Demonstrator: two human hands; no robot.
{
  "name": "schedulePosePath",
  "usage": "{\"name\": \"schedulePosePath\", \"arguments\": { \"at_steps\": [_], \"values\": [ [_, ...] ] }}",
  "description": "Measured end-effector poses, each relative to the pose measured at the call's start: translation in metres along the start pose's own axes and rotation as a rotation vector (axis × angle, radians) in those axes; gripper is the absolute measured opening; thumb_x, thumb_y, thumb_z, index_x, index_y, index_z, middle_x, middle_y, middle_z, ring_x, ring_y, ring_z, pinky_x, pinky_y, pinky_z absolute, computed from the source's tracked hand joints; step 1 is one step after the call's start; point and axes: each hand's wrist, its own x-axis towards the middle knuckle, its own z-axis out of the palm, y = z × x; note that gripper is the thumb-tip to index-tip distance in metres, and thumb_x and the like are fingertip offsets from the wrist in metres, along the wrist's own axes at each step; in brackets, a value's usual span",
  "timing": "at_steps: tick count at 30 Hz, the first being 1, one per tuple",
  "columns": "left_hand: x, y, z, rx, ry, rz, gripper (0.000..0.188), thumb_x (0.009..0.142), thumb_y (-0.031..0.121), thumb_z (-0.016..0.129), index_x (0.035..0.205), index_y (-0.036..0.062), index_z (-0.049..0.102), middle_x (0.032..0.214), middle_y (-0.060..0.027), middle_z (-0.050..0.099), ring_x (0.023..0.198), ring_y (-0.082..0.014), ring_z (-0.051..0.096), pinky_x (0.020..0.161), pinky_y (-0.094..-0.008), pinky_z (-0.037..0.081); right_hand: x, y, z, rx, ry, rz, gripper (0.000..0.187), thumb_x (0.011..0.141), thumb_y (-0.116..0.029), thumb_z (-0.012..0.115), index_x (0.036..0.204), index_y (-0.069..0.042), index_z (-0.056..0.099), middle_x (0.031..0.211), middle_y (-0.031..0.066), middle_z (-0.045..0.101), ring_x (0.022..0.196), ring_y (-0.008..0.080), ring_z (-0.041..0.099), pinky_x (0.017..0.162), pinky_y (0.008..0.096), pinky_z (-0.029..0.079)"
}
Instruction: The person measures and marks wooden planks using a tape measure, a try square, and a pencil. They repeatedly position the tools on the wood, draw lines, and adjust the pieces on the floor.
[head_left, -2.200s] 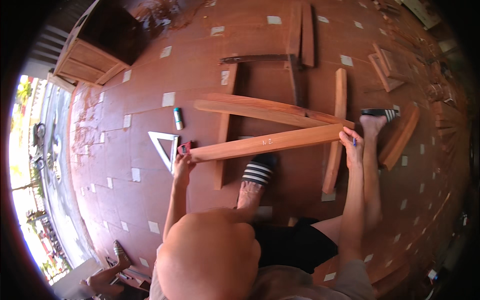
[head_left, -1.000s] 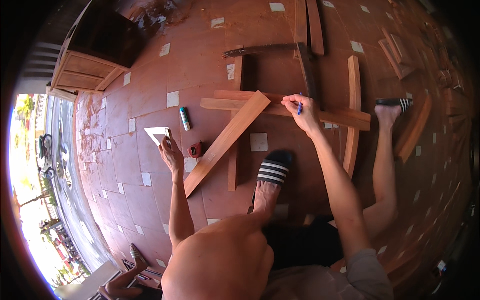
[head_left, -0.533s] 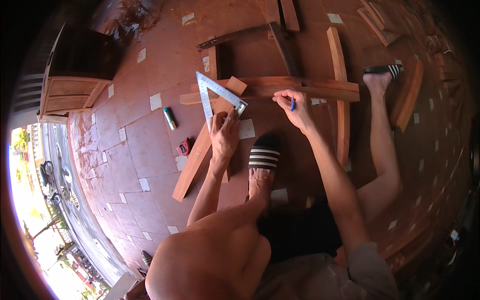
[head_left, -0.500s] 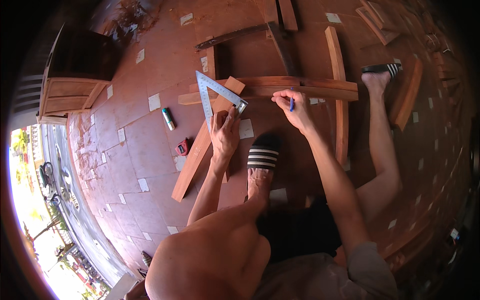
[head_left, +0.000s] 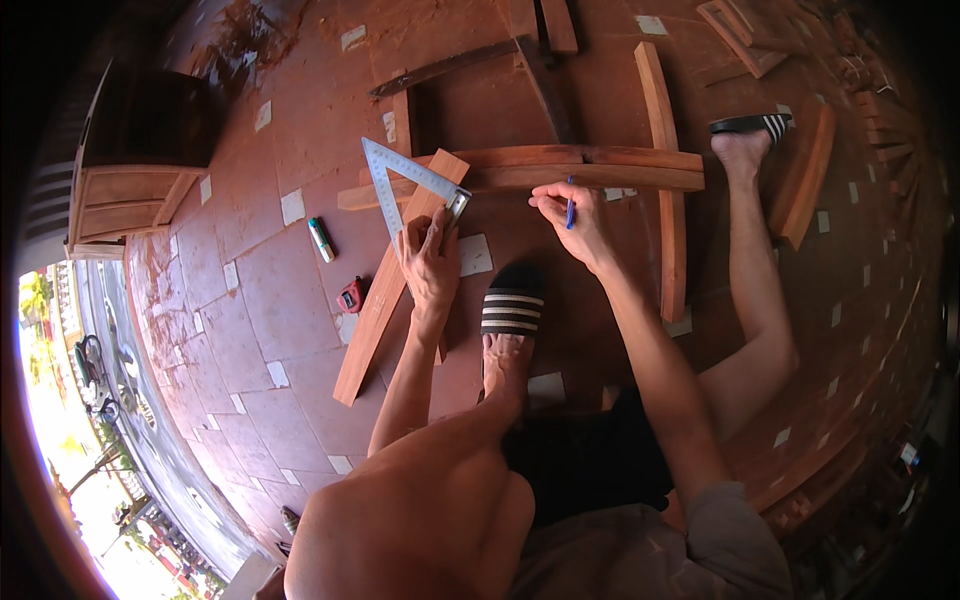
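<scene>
Opens at far left onto bright daylight, with a bicycle [head_left: 92, 365] out there. Shows next a wooden cabinet [head_left: 130, 195], panelled on one side and dark on top; cannot tell its contents from here. Then, on the red-brown tiled floor [head_left: 275, 340], has a small white tube with a teal cap [head_left: 321, 240], lying tilted, its filling hidden from view. Has a red tape measure [head_left: 351, 295] lower down, near the edge of a board [head_left: 370, 335]. Shows that board lying diagonally, with its upper end over two long beams [head_left: 560, 178] and its lower end pointing to the bottom left. Carries, near the upper end, a pale triangular square [head_left: 415, 172], set across the wood. Has the left hand [head_left: 431, 265] on it, grip closed on the square and fingers over the board. Shows farther right a black striped slipper [head_left: 512, 310] with a foot in it. Holds a blue pen [head_left: 570, 212] in the right hand [head_left: 581, 224], grip closed around it, near the beams and apart from the square. Ends with a second slipper [head_left: 743, 124], also filled by a foot, and a curved timber [head_left: 803, 185] beside that leg.
</scene>
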Motion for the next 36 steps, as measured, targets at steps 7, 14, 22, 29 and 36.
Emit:
{"name": "schedulePosePath", "arguments": {
  "at_steps": [7,14,22,29,36],
  "values": [
    [0.0,0.002,0.001,-0.002,0.007,-0.023,0.04,0.086,0.008,0.086,0.126,0.0091,0.079,0.108,-0.0131,0.067,0.102,-0.0336,0.064,0.089,-0.0466,0.054,-0.002,0.005,0.01,0.076,0.06,-0.053,0.017,0.099,-0.012,0.076,0.106,0.003,0.078,0.088,0.0098,0.08,0.08,0.0119,0.072,0.076,0.0296,0.057],
    [0.0,0.0,0.005,-0.012,0.043,-0.01,0.041,0.086,0.009,0.087,0.126,0.0095,0.079,0.107,-0.0137,0.067,0.101,-0.0339,0.064,0.088,-0.0471,0.054,-0.003,0.004,0.01,0.112,0.049,-0.063,0.018,0.1,-0.011,0.075,0.108,0.005,0.076,0.09,0.0112,0.08,0.083,0.013,0.074,0.078,0.0301,0.059],
    [0.0,-0.001,0.006,-0.023,0.047,-0.005,0.043,0.084,0.006,0.087,0.126,0.0093,0.08,0.107,-0.0131,0.067,0.1,-0.0328,0.064,0.088,-0.046,0.054,0.001,-0.016,0.006,0.2,0.013,0.025,0.042,0.111,-0.038,0.06,0.123,0.0,0.072,0.1,0.0117,0.081,0.092,0.0134,0.074,0.084,0.0297,0.056],
    [0.001,0.001,0.006,-0.035,0.06,-0.019,0.041,0.083,0.005,0.087,0.123,0.0084,0.081,0.105,-0.0121,0.067,0.1,-0.0319,0.065,0.089,-0.0451,0.054,0.025,-0.046,0.005,0.211,-0.044,0.111,0.061,0.114,-0.058,0.043,0.135,-0.005,0.066,0.102,0.0126,0.082,0.096,0.0166,0.076,0.083,0.0301,0.053],
    [0.002,0.002,0.005,-0.031,0.068,-0.006,0.042,0.084,0.005,0.086,0.125,0.0103,0.08,0.108,-0.0114,0.067,0.095,-0.0318,0.064,0.087,-0.0454,0.054,0.036,-0.052,0.016,0.234,-0.061,0.124,0.07,0.113,-0.063,0.043,0.131,-0.001,0.07,0.096,0.0104,0.081,0.093,0.0137,0.075,0.08,0.0288,0.053]
  ]
}}
